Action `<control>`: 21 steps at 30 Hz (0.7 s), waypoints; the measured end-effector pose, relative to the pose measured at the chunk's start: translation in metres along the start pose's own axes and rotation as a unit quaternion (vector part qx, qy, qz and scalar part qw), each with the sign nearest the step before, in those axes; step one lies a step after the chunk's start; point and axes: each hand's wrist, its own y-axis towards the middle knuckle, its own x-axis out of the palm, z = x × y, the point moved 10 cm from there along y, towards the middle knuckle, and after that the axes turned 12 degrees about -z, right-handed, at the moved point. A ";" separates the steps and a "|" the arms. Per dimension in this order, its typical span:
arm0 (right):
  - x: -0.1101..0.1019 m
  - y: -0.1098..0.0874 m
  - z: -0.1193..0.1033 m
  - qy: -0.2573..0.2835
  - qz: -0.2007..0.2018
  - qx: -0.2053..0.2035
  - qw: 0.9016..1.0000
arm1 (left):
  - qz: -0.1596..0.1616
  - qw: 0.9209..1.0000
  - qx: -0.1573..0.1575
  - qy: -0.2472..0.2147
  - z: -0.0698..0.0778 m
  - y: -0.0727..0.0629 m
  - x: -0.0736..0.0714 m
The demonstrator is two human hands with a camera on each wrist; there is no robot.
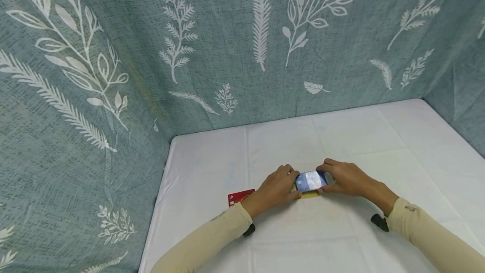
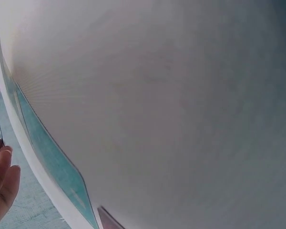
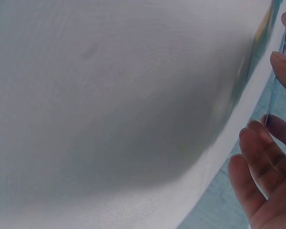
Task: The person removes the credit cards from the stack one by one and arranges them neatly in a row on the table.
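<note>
Both hands hold a blue bank card (image 1: pixel 308 181) by its two ends, above the white table. My left hand (image 1: pixel 278 185) pinches the card's left end between fingers and thumb. At the opposite end, my right hand (image 1: pixel 346 178) grips with thumb below and fingers above. A yellow card (image 1: pixel 310 195) lies on the table under the blue one, mostly covered in the head view. To the left, a red card (image 1: pixel 235 198) is partly hidden behind the left forearm. The right wrist view shows the held card edge-on beside the right fingers (image 3: pixel 262 167).
A white cloth covers the table (image 1: pixel 212 159). Teal leaf-patterned curtain (image 1: pixel 235 54) hangs behind and along both sides. Dark wrist camera pieces (image 1: pixel 379 222) sit below the sleeves. In the left wrist view, a glossy card (image 2: pixel 57 160) lies flat with a teal sheen.
</note>
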 end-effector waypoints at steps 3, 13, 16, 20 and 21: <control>0.000 0.000 0.000 -0.001 0.001 -0.001 1.000 | -0.001 1.000 0.002 0.004 0.000 0.000 0.000; -0.001 -0.002 -0.001 0.003 0.001 -0.003 1.000 | 0.000 1.000 0.006 0.008 0.002 0.001 0.001; -0.001 -0.003 -0.001 0.003 -0.001 -0.003 1.000 | 0.001 1.000 0.008 0.007 0.003 0.001 0.001; -0.001 -0.004 0.000 -0.001 0.002 -0.005 1.000 | 0.000 1.000 0.009 0.003 0.004 0.001 0.000; -0.001 -0.004 0.000 -0.002 0.002 -0.004 1.000 | -0.001 1.000 0.009 0.003 0.004 0.001 0.001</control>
